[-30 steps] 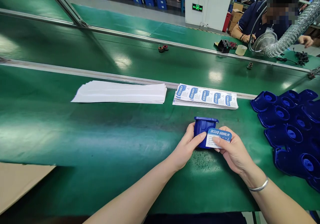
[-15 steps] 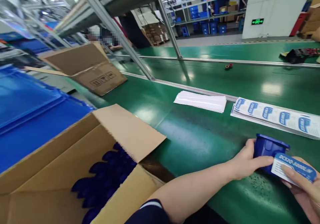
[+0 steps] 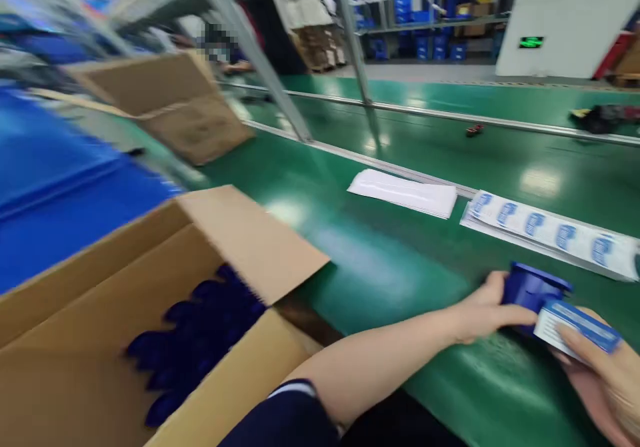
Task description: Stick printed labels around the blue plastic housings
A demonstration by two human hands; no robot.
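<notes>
Head view, smeared by blur: my left hand [image 3: 483, 310] is wrapped around the blue housing [image 3: 530, 290], thumb across its front, the fingers behind hidden. My right hand [image 3: 603, 367] pinches a blue-and-white label [image 3: 575, 327], which overlaps the housing's right side. Whether the two touch I cannot tell, and the print is unreadable. The housing is held over the green bench [image 3: 400, 260]; I cannot tell if it rests there.

What could go wrong, I judge: a slack left grip would let the housing turn, so the label could meet it crooked; a heavy right thumb could crease the label. A wide leftward swing with the housing might knock the carton flap [image 3: 255, 240].

That flap juts over the bench, well left of the housing; its carton [image 3: 90, 300], further left, holds dark blue parts [image 3: 200, 340]. Bench surface runs between flap and housing, giving room sideways. Beyond the housing, printed sheets [image 3: 555, 230] limit reach; white sheets [image 3: 405, 194] lie beyond and to its left, along a metal rail [image 3: 345, 153]
</notes>
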